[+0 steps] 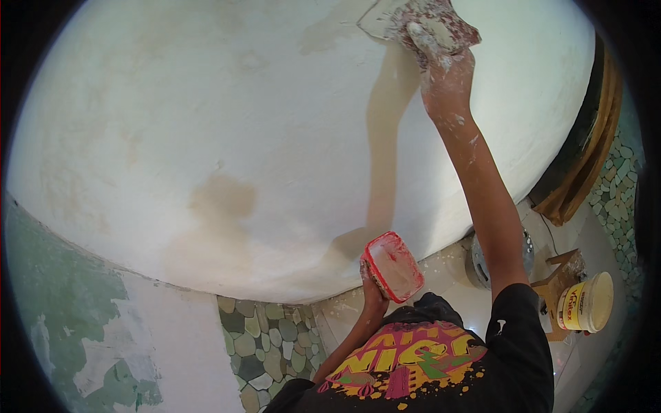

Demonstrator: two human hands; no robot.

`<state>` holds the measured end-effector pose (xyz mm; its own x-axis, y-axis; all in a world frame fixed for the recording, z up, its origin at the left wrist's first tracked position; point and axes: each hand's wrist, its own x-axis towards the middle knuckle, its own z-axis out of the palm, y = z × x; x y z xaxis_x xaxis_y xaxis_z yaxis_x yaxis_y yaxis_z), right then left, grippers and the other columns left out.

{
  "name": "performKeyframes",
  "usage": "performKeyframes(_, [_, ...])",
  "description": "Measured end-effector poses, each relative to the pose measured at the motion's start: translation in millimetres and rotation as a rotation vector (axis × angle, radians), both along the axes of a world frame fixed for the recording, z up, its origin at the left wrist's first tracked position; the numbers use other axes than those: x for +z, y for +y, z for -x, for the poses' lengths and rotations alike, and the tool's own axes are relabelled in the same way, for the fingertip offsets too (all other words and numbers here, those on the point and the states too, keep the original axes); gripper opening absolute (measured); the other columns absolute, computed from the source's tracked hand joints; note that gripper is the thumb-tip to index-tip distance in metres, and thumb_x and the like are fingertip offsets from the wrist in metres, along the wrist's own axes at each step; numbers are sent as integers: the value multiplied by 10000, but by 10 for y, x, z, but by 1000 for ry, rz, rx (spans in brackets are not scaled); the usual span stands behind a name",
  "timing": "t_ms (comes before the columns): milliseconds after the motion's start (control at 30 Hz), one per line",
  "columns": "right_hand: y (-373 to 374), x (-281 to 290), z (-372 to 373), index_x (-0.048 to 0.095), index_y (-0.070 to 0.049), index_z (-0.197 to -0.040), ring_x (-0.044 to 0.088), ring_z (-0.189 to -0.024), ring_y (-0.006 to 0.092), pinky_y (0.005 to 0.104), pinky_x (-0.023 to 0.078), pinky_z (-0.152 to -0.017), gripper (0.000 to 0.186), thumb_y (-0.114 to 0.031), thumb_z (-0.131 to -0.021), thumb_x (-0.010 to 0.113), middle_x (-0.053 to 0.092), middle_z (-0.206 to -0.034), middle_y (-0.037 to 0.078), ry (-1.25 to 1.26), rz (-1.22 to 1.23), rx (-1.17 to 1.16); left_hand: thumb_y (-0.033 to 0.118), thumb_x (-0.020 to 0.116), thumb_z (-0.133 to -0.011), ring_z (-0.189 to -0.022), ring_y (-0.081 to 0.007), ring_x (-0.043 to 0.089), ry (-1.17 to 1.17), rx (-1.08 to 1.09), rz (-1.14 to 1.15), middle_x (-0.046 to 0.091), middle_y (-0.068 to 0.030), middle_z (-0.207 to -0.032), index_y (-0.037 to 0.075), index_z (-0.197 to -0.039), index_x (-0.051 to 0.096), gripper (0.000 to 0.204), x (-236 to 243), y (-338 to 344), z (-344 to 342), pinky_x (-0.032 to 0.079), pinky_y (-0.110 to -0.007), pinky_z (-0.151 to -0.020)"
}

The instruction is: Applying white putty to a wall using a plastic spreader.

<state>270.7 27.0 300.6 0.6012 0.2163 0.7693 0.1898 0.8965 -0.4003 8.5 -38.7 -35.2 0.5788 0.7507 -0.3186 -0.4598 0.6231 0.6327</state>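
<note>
Red rectangular plastic tub of pale paste, and the left hand clutches its side, long axis slanting down rightward! Well above it, at full reach, the right hand grips a paste-caked flat spreader, blade leftward, at the white curved wall.

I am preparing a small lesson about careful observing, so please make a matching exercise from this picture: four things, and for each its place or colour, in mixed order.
Things
1. Red-edged tub
2. Right hand
3. Bucket
4. Shirt

Places or colours
A. Near the top, by the white surface
B. Black with a colourful print
C. Held in the left hand
D. Toward the right edge, by the wooden stand

Pairs: 1-C; 2-A; 3-D; 4-B
</note>
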Motion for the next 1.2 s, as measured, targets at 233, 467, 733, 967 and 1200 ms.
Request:
performKeyframes(233, [-224,-60,-93,692,19,-1052,662,-962,178,292,522,-855,152,-11,-903,703,694,-1062,127,-375,25,-949,600,313,-1035,-1308,-276,511,-19,26,-1,489,-118,-1454,120,-1483,367,658,-68,30,39,441,-444,-1091])
performKeyframes(467, [-256,122,535,728,-163,-1140,675,-1022,241,398,542,-896,461,-80,-689,774,703,-1145,38,-891,256,-1118,596,304,-1039,-1298,-281,520,57,19,-29,494,-120,-1447,119,-1475,379,651,31,17,-15,443,-449,-1088])
performKeyframes(733, [-342,309,703,710,-166,-1120,643,-1059,226,372,539,-859,442,-88,-687,749,682,-1152,-9,-896,422,-1179,596,309,-1038,-1286,-274,530,-28,5,16,516,-118,-1427,114,-1459,405,647,-56,60,12,444,-441,-1085])
performKeyframes(967, [-303,179,688,706,-188,-1113,609,-1185,199,357,535,-931,378,-165,-737,735,644,-1269,-39,-1025,228,-1130,583,318,-1042,-1288,-274,526,-71,-10,33,517,-110,-1426,113,-1459,406,634,-34,51,35,428,-437,-1099])
performKeyframes(1200, [-86,25,384,702,-212,-1150,585,-1230,164,340,527,-960,356,-205,-794,691,629,-1313,-54,-1132,164,-1085,577,319,-1044,-1299,-271,515,39,-3,-45,501,-107,-1441,117,-1467,392,629,131,-28,8,429,-434,-1099])
